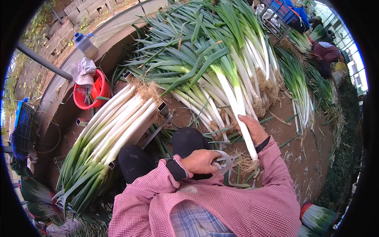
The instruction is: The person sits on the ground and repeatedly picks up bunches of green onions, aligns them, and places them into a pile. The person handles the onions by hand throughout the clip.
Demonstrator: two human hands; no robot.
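My right hand (255,128) is closed around the white shaft of a large leek (234,97), whose roots hang down near my lap. Pale peeled leaf layers (225,161) are gripped in my left hand (201,161), close to those roots. Beyond the hands lies a big pile of leeks (189,56) with green tops and rooty ends, on the dirt floor. To the left, a row of cleaned leeks (118,124) rests on a metal frame (161,107), roots pointing away from me.
At the left stand a red bucket (103,89), a cloth (83,71) and a bottle (86,46) on a ledge. More leeks (296,89) lie at the right. A person (325,53) works at the far right, near a blue crate (281,11). Bundled leeks (318,217) lie at the lower right.
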